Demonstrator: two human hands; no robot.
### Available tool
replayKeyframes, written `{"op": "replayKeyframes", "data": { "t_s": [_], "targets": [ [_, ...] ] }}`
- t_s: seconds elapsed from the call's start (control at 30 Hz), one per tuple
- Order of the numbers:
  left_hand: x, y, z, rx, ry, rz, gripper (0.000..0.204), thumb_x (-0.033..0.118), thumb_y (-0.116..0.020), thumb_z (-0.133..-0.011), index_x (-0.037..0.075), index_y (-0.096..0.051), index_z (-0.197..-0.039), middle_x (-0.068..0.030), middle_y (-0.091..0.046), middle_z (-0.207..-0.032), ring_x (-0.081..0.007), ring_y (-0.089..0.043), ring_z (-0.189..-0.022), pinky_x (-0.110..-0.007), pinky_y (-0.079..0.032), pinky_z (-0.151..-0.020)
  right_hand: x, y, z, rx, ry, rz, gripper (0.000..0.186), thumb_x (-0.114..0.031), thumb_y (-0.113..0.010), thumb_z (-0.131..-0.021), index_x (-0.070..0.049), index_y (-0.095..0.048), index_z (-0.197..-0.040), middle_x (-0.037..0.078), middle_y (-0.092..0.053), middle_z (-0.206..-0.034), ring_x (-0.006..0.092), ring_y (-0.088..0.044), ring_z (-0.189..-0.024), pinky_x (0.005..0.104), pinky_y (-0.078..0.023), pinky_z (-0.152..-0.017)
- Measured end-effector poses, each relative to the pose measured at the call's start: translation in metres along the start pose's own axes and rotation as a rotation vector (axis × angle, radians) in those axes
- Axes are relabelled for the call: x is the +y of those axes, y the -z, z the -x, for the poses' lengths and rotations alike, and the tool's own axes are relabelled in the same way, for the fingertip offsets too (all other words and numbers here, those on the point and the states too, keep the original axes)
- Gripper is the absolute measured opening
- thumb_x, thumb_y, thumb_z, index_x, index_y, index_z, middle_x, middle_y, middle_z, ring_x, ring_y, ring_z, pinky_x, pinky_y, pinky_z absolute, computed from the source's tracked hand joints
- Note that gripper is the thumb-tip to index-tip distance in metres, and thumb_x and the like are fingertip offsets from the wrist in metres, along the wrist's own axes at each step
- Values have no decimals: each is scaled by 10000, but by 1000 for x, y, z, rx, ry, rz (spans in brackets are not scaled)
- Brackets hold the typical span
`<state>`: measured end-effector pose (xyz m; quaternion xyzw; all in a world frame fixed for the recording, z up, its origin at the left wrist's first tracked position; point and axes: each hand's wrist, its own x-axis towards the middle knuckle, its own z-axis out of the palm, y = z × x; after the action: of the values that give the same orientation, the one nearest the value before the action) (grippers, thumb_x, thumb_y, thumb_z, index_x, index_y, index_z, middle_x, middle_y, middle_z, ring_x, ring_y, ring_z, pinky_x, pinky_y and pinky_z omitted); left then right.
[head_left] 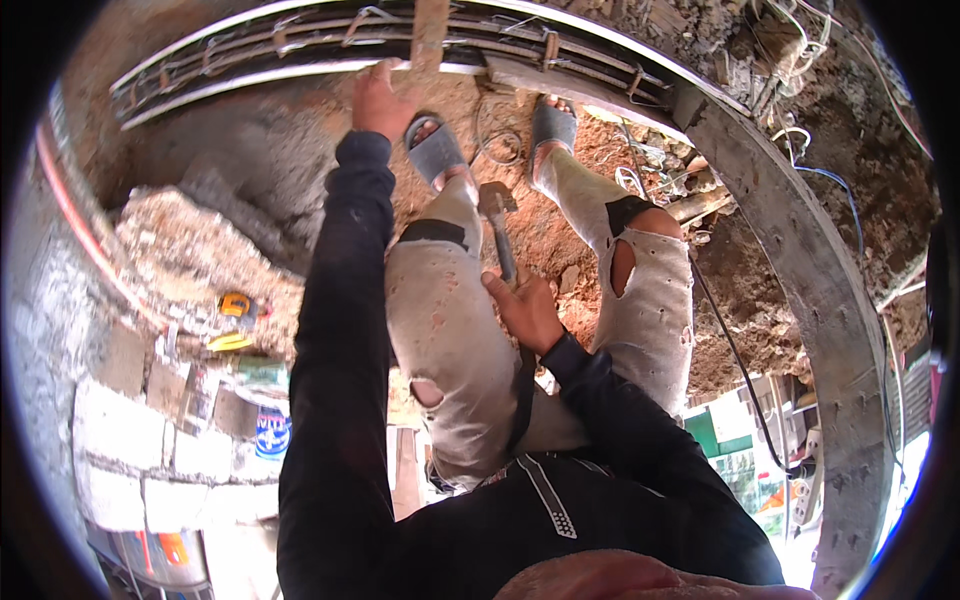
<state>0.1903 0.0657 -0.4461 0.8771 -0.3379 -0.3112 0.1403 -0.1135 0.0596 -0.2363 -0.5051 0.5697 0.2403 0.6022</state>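
Observation:
My right hand [530, 312] is closed around the dark handle of a hammer [503, 235], held low between my knees with its head pointing away from me. My left hand [382, 103] reaches forward to the near edge of a long formwork trough [300, 75]. Its fingertips touch that edge, with the thumb spread apart. Tied steel reinforcing bars [580, 55] run inside the trough. Just right of my left hand, a wooden crosspiece [430, 35] lies across it. My sandalled feet stand on reddish soil close to the trough.
A heavy grey beam [790, 230] curves down the right side. Broken rubble [190, 240] lies at left, with a yellow tape measure [236, 304] on it. Loose wires [800, 135] hang at upper right. A dark cable [735, 345] runs to a power strip [806, 490] at lower right.

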Motion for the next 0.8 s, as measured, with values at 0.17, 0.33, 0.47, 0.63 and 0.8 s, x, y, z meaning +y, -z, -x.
{"op": "replayKeyframes", "data": {
  "t_s": [0.17, 0.33, 0.47, 0.63, 0.8],
  "targets": [
    [54, 83, 128, 98, 240, 361, 181, 171, -654, -858, 13, -599, -928, -199, -656, -794, -329, -648, -739, -410, -497, -709, 56, 20, 16, -114, 220, 74, 363, -336, -681, -932, -49, -526, -773, 20, -507, -572, 138, -504, -455, 321, -416, -451],
    [94, 150, 288, 143, 604, 480, 126, 147, -717, -827, 37, -662, -853, -123, -668, -807, -229, -635, -730, -343, -505, -708, 13, 57, 43, -302, -449, -110, 283, -317, -652, -943, -84, -552, -817, 13, -488, -574, 138, -493, -434, 318, -416, -406],
    [101, 144, 398, 370, 711, 401, 153, 132, -733, -803, 13, -646, -846, -146, -651, -803, -293, -649, -765, -376, -510, -714, 52, 77, 36, -321, -458, -127, 221, -314, -636, -959, -131, -585, -846, -4, -467, -572, 140, -464, -415, 312, -412, -397],
    [60, 138, 452, 462, 1056, 581, 114, 120, -611, -886, 15, -656, -892, -199, -664, -815, -377, -659, -780, -407, -515, -706, 27, 79, 43, -194, -375, -70, 197, -238, -638, -967, -78, -524, -948, 34, -514, -672, 143, -476, -416, 315, -395, -356],
    [-38, 151, 430, 633, 974, 344, 409, -1, -571, -823, 81, -617, -1222, -197, -591, -1136, -341, -595, -993, -450, -504, -876, -30, 77, 43, -247, -257, 134, 289, -258, -673, -945, -30, -555, -1078, 60, -554, -684, 176, -542, -475, 347, -429, -407]
  ]
}}
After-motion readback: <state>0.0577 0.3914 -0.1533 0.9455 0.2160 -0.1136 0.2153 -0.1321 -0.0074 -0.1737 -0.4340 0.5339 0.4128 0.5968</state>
